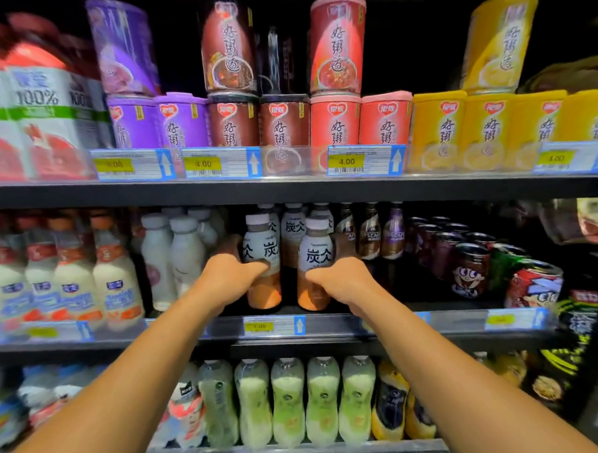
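Head view: both bare forearms reach up from the bottom edge to the middle shelf [449, 322] of a store rack. The left hand [229, 280] is curled round the left bottle [261, 248], with the thumb across the front just under the white label and the fingers hidden behind. The right hand [343, 281] grips the right bottle [315, 251] the same way from the other side, its thumb lying over the lower edge of the label. Both bottles stand upright near the front edge of the shelf, close together but with a dark gap between them. Each has a pale cap, black characters on a white label and brown drink showing below. Whether their bases rest on the shelf or are lifted off it cannot be told. A price tag [274, 326] sits on the rail just below them.

More like bottles [293, 226] stand in rows right behind. To the left are white bottles [185, 251] and then milk bottles [115, 279] with orange caps. To the right come coffee bottles [370, 235] and dark cans [470, 263].

The shelf above holds stacked cups [336, 122] in purple, brown, red and yellow, with cartons [39, 114] at the far left. The shelf below carries green bottles [288, 401] in a row. The edges of the picture are blurred
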{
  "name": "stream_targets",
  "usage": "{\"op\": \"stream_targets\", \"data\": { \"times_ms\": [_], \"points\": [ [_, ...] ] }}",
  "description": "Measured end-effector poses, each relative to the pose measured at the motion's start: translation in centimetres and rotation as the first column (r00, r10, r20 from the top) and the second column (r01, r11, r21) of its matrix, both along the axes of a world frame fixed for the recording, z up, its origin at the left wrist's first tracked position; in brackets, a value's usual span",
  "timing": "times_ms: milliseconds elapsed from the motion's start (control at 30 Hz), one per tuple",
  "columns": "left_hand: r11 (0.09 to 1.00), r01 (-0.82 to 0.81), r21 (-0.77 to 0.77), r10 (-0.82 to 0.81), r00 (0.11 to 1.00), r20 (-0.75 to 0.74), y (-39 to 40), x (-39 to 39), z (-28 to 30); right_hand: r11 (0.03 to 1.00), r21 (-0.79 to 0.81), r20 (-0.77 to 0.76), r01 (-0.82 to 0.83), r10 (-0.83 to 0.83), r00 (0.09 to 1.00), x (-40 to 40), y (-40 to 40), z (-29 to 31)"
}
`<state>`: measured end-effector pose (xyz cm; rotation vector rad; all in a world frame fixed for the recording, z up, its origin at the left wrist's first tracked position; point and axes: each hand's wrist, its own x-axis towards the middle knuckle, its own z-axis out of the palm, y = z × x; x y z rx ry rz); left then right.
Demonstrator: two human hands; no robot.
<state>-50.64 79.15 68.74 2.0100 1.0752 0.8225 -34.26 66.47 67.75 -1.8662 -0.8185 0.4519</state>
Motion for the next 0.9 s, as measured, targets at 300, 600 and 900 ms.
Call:
{"op": "stream_targets", "data": {
  "times_ms": [300,600,900],
  "points": [
    [0.991,0.059,0.124,-0.052,0.997,-0.055,0.5,-1.0,-0.9,0.998,-0.069,0.189,0.012,0.001,0.982,-1.3,1.1,-0.3],
    [0.964,0.019,0.265,0.003,0.997,-0.079,1.0,-0.3,-1.8,0.987,-0.152,0.394,0.046,0.018,0.919,-1.2,1.5,-0.2],
    [0.98,0.039,0.194,-0.008,0.988,-0.155,3.5,3.1,0.4,0.995,-0.076,0.372,0.062,-0.029,0.928,0.4,6.3,0.8]
  ]
}}
